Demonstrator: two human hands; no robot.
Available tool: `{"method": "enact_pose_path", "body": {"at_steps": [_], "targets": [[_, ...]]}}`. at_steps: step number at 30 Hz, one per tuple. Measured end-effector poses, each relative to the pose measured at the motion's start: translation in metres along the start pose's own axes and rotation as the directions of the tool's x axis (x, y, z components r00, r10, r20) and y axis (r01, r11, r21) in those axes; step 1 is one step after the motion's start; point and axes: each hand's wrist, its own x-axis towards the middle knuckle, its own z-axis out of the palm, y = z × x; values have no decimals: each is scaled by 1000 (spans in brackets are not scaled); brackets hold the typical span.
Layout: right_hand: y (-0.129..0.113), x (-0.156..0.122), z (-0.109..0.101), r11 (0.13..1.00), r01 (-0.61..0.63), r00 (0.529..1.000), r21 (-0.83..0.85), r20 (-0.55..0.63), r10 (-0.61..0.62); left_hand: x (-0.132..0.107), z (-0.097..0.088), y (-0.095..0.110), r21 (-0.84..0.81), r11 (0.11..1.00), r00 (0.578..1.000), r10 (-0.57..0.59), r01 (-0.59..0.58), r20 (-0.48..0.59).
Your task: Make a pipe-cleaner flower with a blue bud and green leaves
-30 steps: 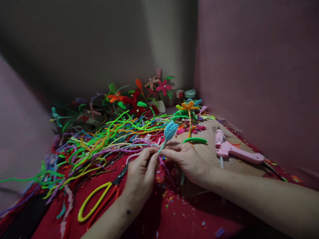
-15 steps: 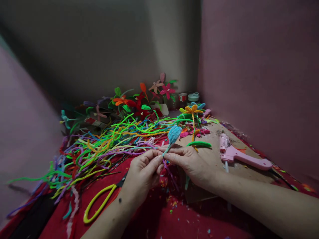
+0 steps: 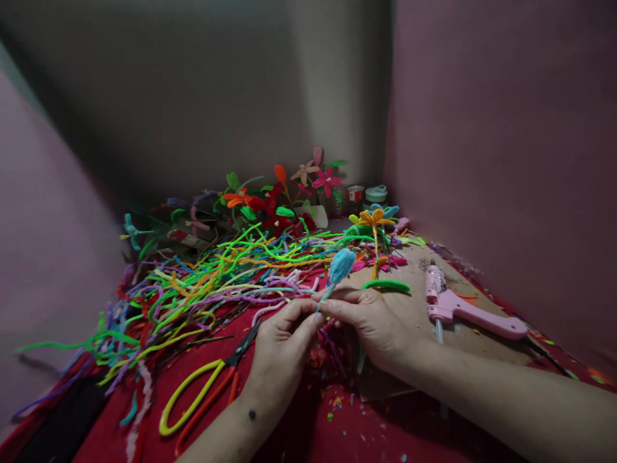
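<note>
A light blue pipe-cleaner flower bud (image 3: pixel 341 265) stands up from its thin stem between my two hands. My left hand (image 3: pixel 282 350) pinches the stem's lower end with thumb and fingers closed. My right hand (image 3: pixel 373 321) pinches the same stem from the right, just under the bud. Both hands hover over the red cloth (image 3: pixel 337 427) near the front of the table.
A heap of coloured pipe cleaners (image 3: pixel 202 283) spreads across the left and middle. Yellow-handled scissors (image 3: pixel 202 392) lie left of my left hand. A pink glue gun (image 3: pixel 463 308) rests on cardboard at right. Finished flowers (image 3: pixel 308 180) and small jars (image 3: pixel 375 193) stand at the back corner.
The hands and bud have barely shifted; the view tipped slightly, so everything sits a little lower in the picture. Both pinches on the stem hold.
</note>
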Motion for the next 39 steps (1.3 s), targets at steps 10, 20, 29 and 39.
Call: {"method": "enact_pose_path", "body": {"at_steps": [10,20,29,39], "targets": [[-3,0,4,993,-76,994,91,90,68,3,-6,3,14,998,996,-59,58,71],[5,4,-3,999,-26,988,43,151,19,13,-22,1,-316,847,867,-285,428,409],[4,3,-4,994,-21,988,110,152,4,15,-27,2,-317,794,775,-280,519,567],[12,1,-4,992,-49,998,120,-21,52,0,-10,-3,318,863,919,369,-394,137]]}}
